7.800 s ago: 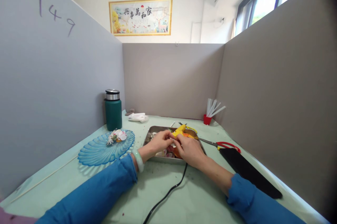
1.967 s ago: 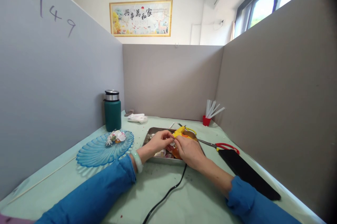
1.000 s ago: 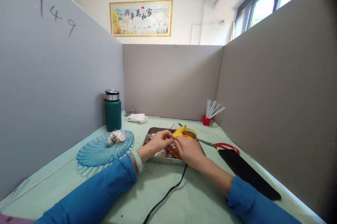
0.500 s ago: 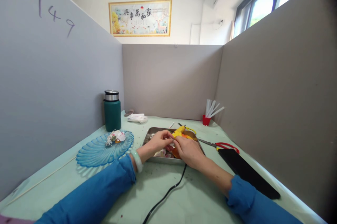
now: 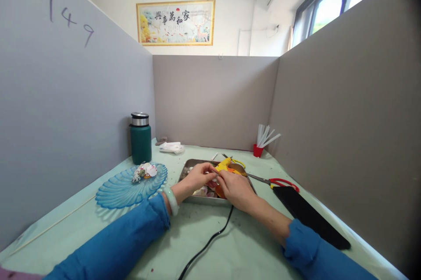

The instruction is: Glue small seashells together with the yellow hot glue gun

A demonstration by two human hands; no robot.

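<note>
Above the metal tray (image 5: 210,201), my left hand (image 5: 199,176) and my right hand (image 5: 237,188) meet with their fingertips together. Both are closed in a pinch around something small that I cannot make out. Under them, shells (image 5: 201,191) lie in the tray, partly covered by the hands. A yellow glue gun (image 5: 224,164) rests at the tray's far side, just beyond my right hand, and a black cord (image 5: 210,241) runs from the tray toward me. To the left, a blue scalloped glass plate (image 5: 120,190) carries a small cluster of shells (image 5: 144,171).
A green bottle (image 5: 140,144) stands behind the plate. On the right lie red-handled scissors (image 5: 283,182) and a black flat slab (image 5: 309,216). A red cup (image 5: 258,151) holds white glue sticks. White packets (image 5: 171,147) lie at the back. Grey partitions (image 5: 215,100) enclose the table.
Hardly anything differs. The whole view has shifted very slightly; both hands keep the same pinch over the tray.
</note>
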